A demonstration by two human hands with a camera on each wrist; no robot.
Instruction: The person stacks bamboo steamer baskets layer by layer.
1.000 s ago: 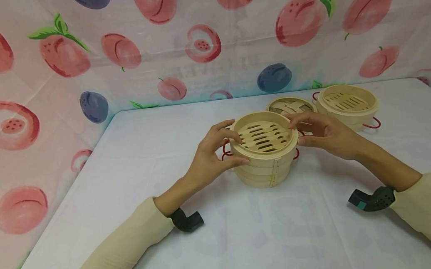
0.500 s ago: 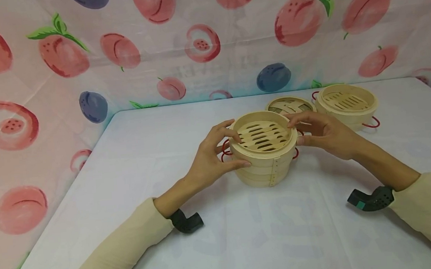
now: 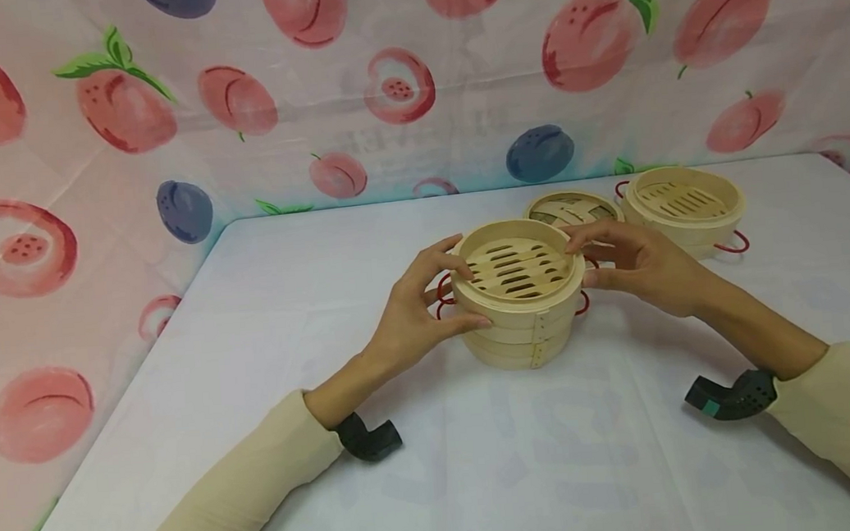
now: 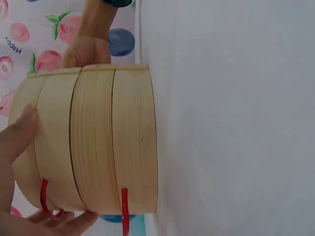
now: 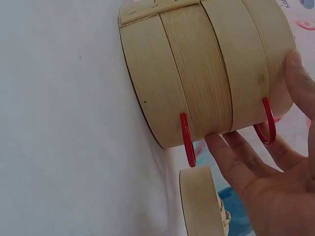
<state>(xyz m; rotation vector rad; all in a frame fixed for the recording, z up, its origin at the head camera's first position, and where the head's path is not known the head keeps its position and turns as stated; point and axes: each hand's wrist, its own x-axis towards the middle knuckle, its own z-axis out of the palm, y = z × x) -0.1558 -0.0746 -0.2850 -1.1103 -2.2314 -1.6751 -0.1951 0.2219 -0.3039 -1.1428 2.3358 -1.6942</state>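
Two round bamboo steamer baskets stand stacked on the white table in the head view. The upper steamer basket (image 3: 510, 315) has a slatted floor inside its rim; the lower steamer basket (image 3: 501, 355) sits under it. Both carry red side handles. My left hand (image 3: 414, 303) grips the upper basket's left side, thumb on the front wall and fingers at the rim. On the right side, my right hand (image 3: 640, 271) holds the same basket between thumb and fingers. In the right wrist view, some fingertips (image 5: 216, 142) reach behind the wall, where their contact is hidden.
Behind the stack lies a woven bamboo lid (image 3: 576, 205), partly hidden by my right hand. Another steamer basket (image 3: 689, 226) with red handles stands at the back right. A fruit-print cloth (image 3: 458, 107) hangs behind the white table (image 3: 484, 475).
The upper basket has turned slightly, its front seam shifting a little left against the lower basket's seam. Both hands keep their hold and have barely moved.
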